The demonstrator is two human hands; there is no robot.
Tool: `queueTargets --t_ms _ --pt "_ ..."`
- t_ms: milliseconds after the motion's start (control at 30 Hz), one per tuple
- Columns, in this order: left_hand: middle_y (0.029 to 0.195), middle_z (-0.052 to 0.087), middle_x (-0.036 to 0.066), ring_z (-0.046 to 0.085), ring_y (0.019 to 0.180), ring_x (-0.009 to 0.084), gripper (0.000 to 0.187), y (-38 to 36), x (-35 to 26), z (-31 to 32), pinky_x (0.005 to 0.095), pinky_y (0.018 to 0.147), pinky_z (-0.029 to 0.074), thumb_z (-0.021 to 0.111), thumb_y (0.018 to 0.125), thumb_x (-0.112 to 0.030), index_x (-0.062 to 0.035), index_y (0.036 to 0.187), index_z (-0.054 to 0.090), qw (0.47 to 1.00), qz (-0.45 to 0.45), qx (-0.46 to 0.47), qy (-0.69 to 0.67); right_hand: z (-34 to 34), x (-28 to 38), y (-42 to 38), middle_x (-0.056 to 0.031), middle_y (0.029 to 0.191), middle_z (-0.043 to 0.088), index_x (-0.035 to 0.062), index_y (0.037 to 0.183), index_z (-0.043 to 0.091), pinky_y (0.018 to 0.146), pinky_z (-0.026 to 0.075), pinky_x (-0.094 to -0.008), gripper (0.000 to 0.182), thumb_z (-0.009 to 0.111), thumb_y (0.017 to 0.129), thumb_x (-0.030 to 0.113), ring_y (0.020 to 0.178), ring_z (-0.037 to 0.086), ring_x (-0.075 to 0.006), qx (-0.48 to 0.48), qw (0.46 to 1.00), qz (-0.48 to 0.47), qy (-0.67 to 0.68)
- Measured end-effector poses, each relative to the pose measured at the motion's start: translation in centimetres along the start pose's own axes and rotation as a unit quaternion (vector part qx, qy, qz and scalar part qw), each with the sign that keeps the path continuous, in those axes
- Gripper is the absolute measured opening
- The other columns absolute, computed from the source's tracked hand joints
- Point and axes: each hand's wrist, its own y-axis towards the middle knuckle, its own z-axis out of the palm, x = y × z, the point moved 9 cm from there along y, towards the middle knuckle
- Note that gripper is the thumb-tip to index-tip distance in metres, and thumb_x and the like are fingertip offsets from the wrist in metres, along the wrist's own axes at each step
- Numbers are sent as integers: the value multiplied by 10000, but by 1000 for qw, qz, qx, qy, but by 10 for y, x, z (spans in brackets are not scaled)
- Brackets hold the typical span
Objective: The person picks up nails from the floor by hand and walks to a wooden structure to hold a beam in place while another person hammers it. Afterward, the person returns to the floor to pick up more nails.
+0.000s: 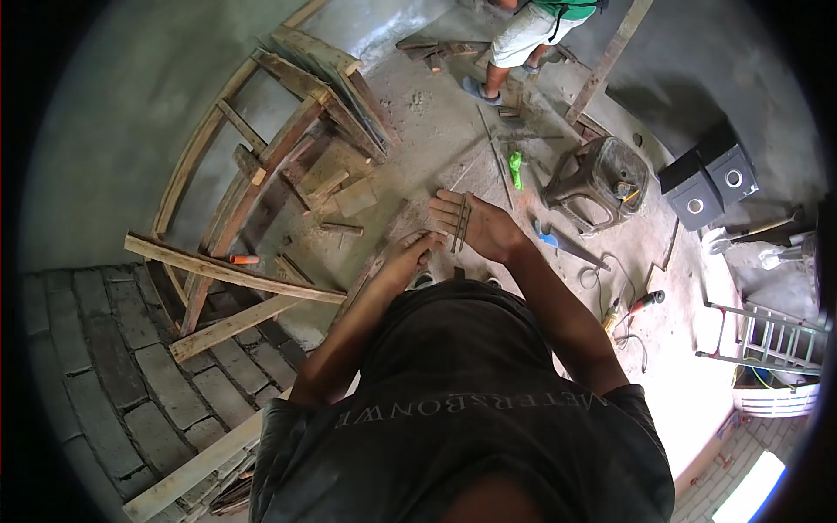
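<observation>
My right hand is turned palm up in front of my waist, with its fingers stretched out to the left. A few long, thin nails lie across that palm and fingers. Close beside it, my left hand has its fingers bent together near the lower ends of the nails. Whatever those fingers pinch, if anything, is too small to make out. Below the hands is the dusty concrete floor.
A wooden frame and a loose plank stand to my left. On the right are a dirty plastic stool, a handsaw, a corded power tool, black boxes and a ladder. Another person stands ahead.
</observation>
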Motion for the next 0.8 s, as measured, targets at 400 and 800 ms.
queueTargets --t_ms 400,800 --pt "831 636 -20 467 677 41 176 -17 -28 31 205 631 378 585 931 -216 -54 927 655 986 68 32 146 12 11 -1 -202 1415 391 -38 1380 336 1131 264 -414 577 438 980 365 1341 354 -288 14 999 -21 -39" --pt "839 615 0 550 825 93 145 -31 -52 62 257 780 439 537 946 -143 -24 908 610 951 159 43 261 3 16 -11 15 785 464 11 1168 513 654 360 -241 385 497 972 342 683 403 -92 -52 995 -84 7"
